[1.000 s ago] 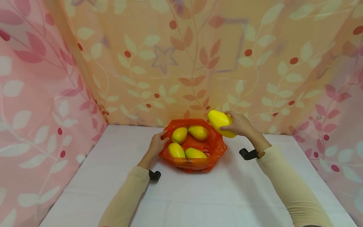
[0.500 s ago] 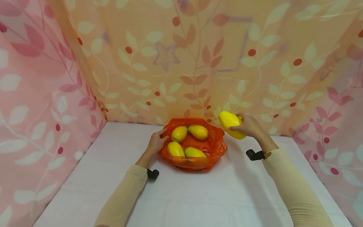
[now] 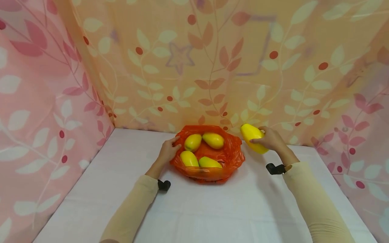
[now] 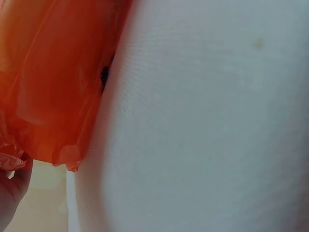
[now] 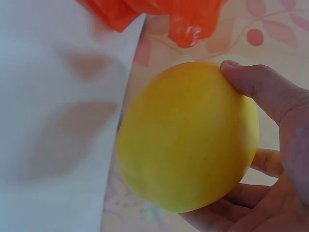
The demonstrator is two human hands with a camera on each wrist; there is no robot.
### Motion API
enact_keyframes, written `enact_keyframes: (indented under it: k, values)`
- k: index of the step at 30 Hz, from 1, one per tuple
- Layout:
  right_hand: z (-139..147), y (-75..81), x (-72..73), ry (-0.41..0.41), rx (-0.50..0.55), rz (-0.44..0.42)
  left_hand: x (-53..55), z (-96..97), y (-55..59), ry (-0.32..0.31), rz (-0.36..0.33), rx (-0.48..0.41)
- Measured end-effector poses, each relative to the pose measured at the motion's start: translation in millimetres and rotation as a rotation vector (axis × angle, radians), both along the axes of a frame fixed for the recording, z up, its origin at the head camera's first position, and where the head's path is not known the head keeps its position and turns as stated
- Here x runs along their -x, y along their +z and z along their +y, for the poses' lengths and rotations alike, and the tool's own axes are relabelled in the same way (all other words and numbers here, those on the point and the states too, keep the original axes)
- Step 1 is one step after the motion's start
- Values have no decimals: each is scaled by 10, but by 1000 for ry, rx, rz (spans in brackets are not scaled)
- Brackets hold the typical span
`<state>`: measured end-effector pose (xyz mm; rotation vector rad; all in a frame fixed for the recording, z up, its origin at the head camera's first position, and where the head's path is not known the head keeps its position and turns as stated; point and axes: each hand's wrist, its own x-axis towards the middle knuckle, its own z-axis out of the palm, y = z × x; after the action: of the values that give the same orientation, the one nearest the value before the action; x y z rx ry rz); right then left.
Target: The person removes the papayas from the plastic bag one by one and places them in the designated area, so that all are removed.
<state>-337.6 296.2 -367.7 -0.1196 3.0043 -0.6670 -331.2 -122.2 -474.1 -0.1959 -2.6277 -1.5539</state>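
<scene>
Bag [image 3: 234, 158]: thin, glossy, crinkled plastic. Held fruit [image 5: 188, 140]: smooth. Table cover [image 3: 200, 212]: matt, cloth-like.

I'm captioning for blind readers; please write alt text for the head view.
A right hand holds a yellow fruit up beside an open red bag of four similar fruits on a white table; the left hand holds the bag's edge.

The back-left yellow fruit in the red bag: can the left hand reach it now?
Probably yes: the left hand is close to the back-left fruit, and the red bag is open above. But this hand holds the bag's edge and may first need to let go.
</scene>
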Motion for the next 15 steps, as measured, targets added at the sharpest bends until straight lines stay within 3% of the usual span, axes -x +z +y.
enact_keyframes:
  k: [6,15]
  values:
    - [56,-74,28,-18,-7,-13,17,19,56,14,18,4]
    - [119,-271,48,-60,19,-79,0,26,21,18,-4,-1]
